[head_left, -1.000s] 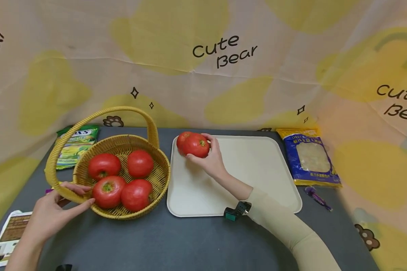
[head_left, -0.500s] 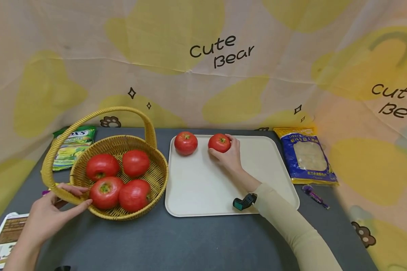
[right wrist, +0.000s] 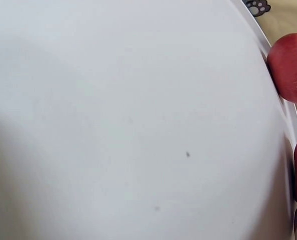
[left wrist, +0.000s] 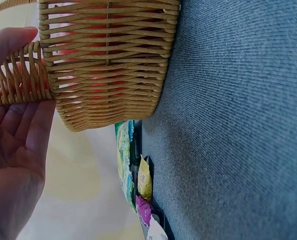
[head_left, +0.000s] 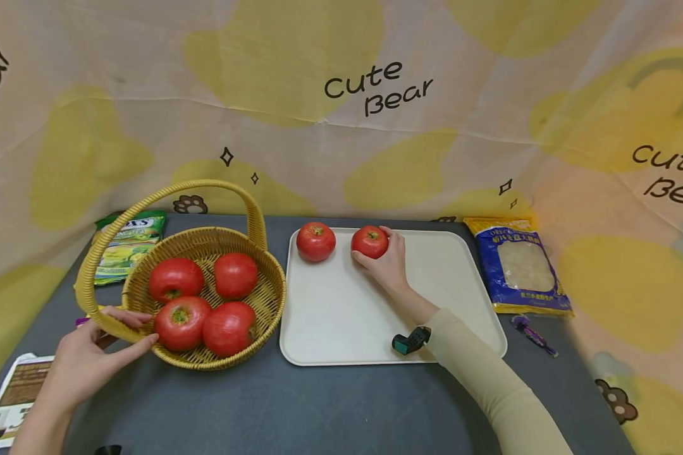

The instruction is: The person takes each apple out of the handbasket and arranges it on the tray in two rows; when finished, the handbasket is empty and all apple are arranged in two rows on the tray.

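1. I am watching the right hand (head_left: 388, 259) grasping the held tomato (head_left: 369, 242), thumb on one side and fingers on the other, at the tray's far edge, right of the frame's centre. This two-sided grip is probably stopping the round fruit from rolling.

2. I am seeing the held tomato sitting over the tray (head_left: 336, 322); whether its underside is touching the surface, I cannot tell.

3. The other tomato (head_left: 315, 242) is resting alone in the tray's upper-left corner. A gap is separating the pair, likely leaving room for the fingers, and both are lining up along the far rim.

4. I am finding the left hand (head_left: 93, 360) gripping the basket (head_left: 270, 287) where its handle (head_left: 205, 183) is meeting the rim, at the lower left. In the left wrist view, the thumb and fingers are lying on opposite sides of that joint, presumably steadying the basket.

5. Four tomatoes (head_left: 183, 323) are clustering inside the basket, mostly towards its left and front.

6. On the desk (head_left: 296, 404), the green packet (head_left: 126, 249) is lying behind the basket at left, and the blue-and-yellow packet (head_left: 523, 265) is lying right of the tray, apparently out of the hands' way.
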Demonstrator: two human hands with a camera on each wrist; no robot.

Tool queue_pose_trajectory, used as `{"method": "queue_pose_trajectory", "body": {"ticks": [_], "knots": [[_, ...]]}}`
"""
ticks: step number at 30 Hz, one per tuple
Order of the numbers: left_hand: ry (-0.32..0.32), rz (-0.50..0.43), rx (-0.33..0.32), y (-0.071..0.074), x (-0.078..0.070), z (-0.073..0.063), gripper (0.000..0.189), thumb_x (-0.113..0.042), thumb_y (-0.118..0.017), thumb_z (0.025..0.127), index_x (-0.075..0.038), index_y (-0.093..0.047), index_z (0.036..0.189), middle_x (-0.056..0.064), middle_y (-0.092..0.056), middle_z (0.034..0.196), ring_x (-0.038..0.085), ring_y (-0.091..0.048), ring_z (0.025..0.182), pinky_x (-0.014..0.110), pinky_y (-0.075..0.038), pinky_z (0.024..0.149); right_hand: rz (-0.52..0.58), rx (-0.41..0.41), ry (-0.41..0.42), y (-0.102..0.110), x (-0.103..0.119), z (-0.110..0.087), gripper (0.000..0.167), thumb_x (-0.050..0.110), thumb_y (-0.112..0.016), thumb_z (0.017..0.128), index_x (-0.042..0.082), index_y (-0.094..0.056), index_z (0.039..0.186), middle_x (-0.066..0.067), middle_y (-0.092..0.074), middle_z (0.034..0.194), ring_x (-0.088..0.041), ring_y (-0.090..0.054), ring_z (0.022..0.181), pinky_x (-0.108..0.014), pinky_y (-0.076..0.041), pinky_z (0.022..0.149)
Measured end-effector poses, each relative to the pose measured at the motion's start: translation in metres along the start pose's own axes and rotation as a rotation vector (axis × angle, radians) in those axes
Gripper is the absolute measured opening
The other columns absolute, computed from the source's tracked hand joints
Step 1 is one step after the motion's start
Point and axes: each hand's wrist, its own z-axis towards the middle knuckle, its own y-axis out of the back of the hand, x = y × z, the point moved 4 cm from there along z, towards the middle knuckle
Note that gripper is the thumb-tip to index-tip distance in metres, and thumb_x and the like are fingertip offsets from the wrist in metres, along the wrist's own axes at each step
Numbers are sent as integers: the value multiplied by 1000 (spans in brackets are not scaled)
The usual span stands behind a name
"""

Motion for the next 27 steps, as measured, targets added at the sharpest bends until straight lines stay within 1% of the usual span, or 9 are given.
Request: {"method": "queue_pose_trajectory", "body": {"ticks": [9, 13, 17, 20, 22, 23, 25, 27], "knots": [[15, 3, 1, 0, -1, -1, 29, -15, -84, 77, -7, -63, 96, -19, -68, 95, -16, -52, 93, 0, -39, 74, -42, 4, 38, -3, 2, -3, 83, 35, -83, 75, 16, -35, 140, -7, -38, 137, -24, -38, 126, -46, -48, 95], [20, 9, 7, 1, -1, -1, 30, -16, -84, 78, -6, -63, 97, -17, -68, 96, -16, -51, 94, 0, -38, 75, -38, -22, 76, 4, 12, -4, 76, 36, -81, 78, 14, -40, 137, -7, -42, 133, -23, -37, 123, -44, -48, 93], [30, 16, 12, 1, -1, 0, 31, -18, -84, 78, -7, -63, 98, -18, -68, 96, -16, -50, 94, 0, -38, 74, 19, -76, 189, 13, 32, -5, 58, 28, -77, 83, 12, -50, 131, -7, -48, 131, -25, -37, 121, -43, -46, 91], [34, 17, 14, 1, -2, 0, 31, -18, -84, 78, -7, -63, 98, -17, -68, 96, -16, -50, 95, 0, -38, 74, 63, -71, 286, 14, 52, -12, 40, 20, -74, 85, 12, -59, 122, -5, -51, 128, -22, -39, 121, -43, -45, 91], [38, 20, 16, 1, -2, 1, 31, -19, -84, 78, -7, -63, 98, -18, -68, 96, -16, -49, 95, 0, -38, 74, 97, -18, 344, 10, 69, -20, 31, 17, -73, 87, 12, -64, 115, -3, -54, 125, -18, -42, 118, -44, -47, 90], [39, 20, 16, 1, -1, 1, 31, -19, -84, 78, -7, -63, 98, -17, -68, 96, -16, -49, 94, 0, -38, 74, 118, 27, 366, 5, 77, -25, 27, 16, -73, 87, 11, -66, 113, -2, -55, 123, -18, -45, 115, -44, -48, 89], [42, 20, 18, 1, -1, 0, 31, -19, -84, 78, -7, -63, 98, -18, -68, 96, -16, -49, 94, 0, -38, 74, 154, 141, 409, -5, 93, -37, 22, 15, -73, 87, 9, -68, 108, -1, -57, 119, -17, -50, 110, -43, -51, 87], [42, 20, 18, 1, -1, 0, 31, -19, -84, 78, -7, -63, 98, -18, -68, 96, -17, -49, 94, 0, -38, 73, 173, 284, 443, -19, 108, -48, 21, 15, -73, 88, 8, -68, 107, -1, -60, 115, -17, -55, 104, -40, -54, 83]]}}
